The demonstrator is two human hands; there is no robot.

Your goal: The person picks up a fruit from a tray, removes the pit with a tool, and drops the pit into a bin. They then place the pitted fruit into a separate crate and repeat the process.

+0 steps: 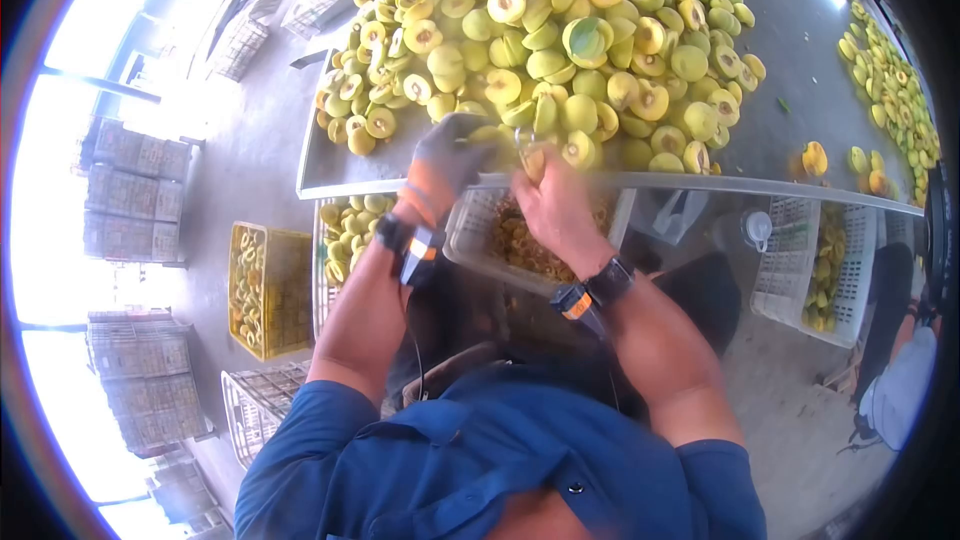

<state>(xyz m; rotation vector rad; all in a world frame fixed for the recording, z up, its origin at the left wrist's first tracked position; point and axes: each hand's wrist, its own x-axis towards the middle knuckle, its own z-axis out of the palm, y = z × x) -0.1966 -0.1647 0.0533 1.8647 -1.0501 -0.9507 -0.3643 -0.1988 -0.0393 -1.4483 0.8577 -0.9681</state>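
Note:
My left hand [447, 162], in a grey glove with an orange cuff, is closed at the table's front edge. Its fingers are blurred around what looks like a yellow-green fruit half [486, 134]. Close beside it, my bare right hand [558, 202] grips a small pitting tool [524, 140] with a metal loop at its tip, pointing toward the pile. A large heap of halved yellow-green stone fruit [547, 64] lies just beyond both hands, some halves showing brown pits or hollows. Below the hands, a white crate [468, 232] holds brown pits or scraps [520, 240].
The metal table [780, 155] has a raised front rim. More fruit halves [893, 90] lie at its right end. A yellow crate [275, 342] and a white crate [778, 285] of fruit stand on the floor. Stacked crates [135, 190] line the left; another person [900, 390] is at right.

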